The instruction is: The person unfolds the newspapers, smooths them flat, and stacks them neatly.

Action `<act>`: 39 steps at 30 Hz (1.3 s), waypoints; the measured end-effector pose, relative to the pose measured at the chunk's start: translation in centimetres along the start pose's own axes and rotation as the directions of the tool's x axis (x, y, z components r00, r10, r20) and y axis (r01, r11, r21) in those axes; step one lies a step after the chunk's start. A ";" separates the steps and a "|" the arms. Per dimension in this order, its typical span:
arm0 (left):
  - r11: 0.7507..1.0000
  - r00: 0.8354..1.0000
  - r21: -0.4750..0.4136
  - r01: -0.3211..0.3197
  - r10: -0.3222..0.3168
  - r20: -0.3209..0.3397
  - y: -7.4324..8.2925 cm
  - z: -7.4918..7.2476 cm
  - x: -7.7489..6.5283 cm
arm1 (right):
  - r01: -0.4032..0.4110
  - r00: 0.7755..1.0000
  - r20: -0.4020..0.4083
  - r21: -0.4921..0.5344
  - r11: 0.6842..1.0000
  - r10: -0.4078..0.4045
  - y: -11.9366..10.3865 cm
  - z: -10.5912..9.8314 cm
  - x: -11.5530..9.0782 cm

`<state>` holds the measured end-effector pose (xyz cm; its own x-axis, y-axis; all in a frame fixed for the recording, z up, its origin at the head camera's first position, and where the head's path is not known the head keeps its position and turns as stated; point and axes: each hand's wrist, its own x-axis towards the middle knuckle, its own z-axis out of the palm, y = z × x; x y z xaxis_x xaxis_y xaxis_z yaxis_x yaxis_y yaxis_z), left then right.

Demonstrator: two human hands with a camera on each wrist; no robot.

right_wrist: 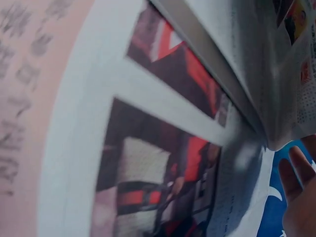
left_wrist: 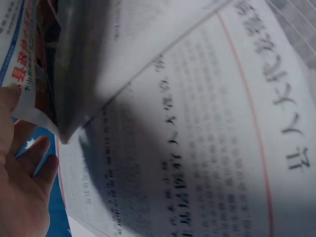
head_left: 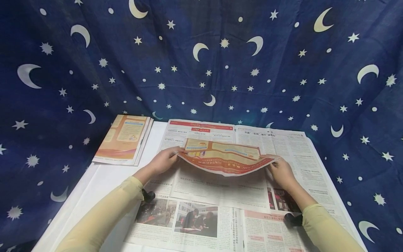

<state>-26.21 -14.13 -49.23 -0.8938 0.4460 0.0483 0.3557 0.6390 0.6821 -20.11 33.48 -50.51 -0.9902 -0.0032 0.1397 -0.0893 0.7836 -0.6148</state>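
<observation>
In the head view, a newspaper (head_left: 226, 161) with orange and red print is held up in front of me, its near edge sagging in the middle. My left hand (head_left: 164, 161) pinches its left corner, the thumb (left_wrist: 9, 98) on top and the fingers below in the left wrist view. At the opposite corner my right hand (head_left: 282, 173) grips the paper, its fingers (right_wrist: 298, 165) partly cut off by the frame in the right wrist view. Beneath lies a spread newspaper (head_left: 196, 238) with photos and columns of text, partly covered by the held one.
A folded stack of newspapers (head_left: 121, 140) with an orange cover lies at the far left of the white table (head_left: 85, 189). A dark blue curtain (head_left: 201, 77) with moons and stars hangs behind the table and along both sides.
</observation>
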 end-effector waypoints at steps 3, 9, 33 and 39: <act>0.999 0.999 -0.032 0.007 -0.009 -0.047 0.5 -0.3 0.1 | -0.006 1.000 -0.022 0.023 1.000 0.007 -0.3 -0.3 0.0; 0.993 0.993 -0.117 -0.007 -0.007 -0.121 1.4 -1.1 0.6 | -0.021 0.997 -0.064 0.146 0.989 0.030 -1.2 -0.9 0.4; 0.958 0.984 -0.282 0.058 -0.102 -0.145 2.2 -0.4 2.4 | -0.228 0.970 -0.003 0.343 0.911 0.244 -1.7 -0.6 2.3; 0.952 0.975 -0.263 0.156 -0.191 -0.116 0.8 0.9 3.3 | -0.351 0.936 0.126 0.276 0.895 0.328 -0.7 0.4 2.4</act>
<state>-28.65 -11.58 -49.14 -0.9709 0.2395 0.0013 0.1277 0.5130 0.8488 -22.52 32.65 -50.08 -0.9698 0.1757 -0.1690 0.2380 0.5310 -0.8133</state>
